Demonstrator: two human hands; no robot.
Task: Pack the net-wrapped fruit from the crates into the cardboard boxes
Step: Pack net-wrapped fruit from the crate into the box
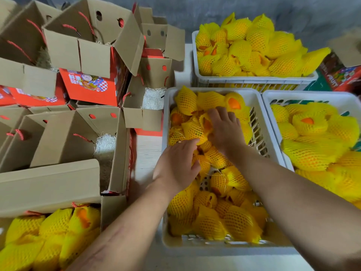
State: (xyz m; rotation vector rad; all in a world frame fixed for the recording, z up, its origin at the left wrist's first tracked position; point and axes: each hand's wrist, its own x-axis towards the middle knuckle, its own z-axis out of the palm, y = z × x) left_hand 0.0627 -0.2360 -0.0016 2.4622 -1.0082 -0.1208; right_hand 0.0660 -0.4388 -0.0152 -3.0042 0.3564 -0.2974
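Both my hands reach into the middle white crate (167,106), which holds several orange fruits in yellow foam nets. My left hand (176,165) curls its fingers round a netted fruit (202,163) near the crate's centre. My right hand (224,130) lies on top of another netted fruit (195,130) further back, fingers bent over it. At the bottom left an open cardboard box (111,210) is filled with netted fruit (58,231). Just behind it stands an open box (74,137) with pale shredded padding inside.
Two more white crates heaped with netted fruit stand at the back (197,75) and at the right (273,106). Several open red-and-brown boxes (88,55) with red rope handles are stacked at the left. A pale tabletop strip (148,149) runs between boxes and crates.
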